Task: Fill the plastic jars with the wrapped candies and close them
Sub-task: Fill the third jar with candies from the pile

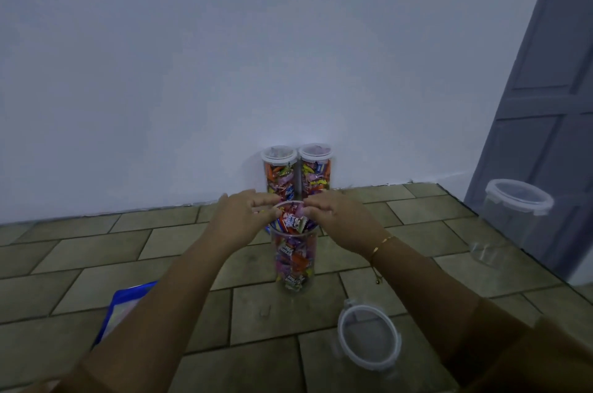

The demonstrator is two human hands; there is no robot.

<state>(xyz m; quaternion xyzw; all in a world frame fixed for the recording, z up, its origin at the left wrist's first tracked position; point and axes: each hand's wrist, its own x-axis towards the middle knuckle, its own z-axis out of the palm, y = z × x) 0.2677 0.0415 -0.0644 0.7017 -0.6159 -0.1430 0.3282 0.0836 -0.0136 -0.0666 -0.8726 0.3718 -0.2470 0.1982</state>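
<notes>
Both hands (290,211), fingers curled, press candies (292,221) into the open jar (293,259) between them.

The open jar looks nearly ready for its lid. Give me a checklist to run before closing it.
1. Open jar upright on the floor: ok.
2. Candies below the rim: not ok, heaped at the mouth.
3. Left hand and right hand off the mouth: not ok, both at the rim.
4. Loose lid within reach: ok, lying near the person.
5. Two jars by the wall lidded: ok.
6. Lid clips undamaged: cannot tell.
</notes>
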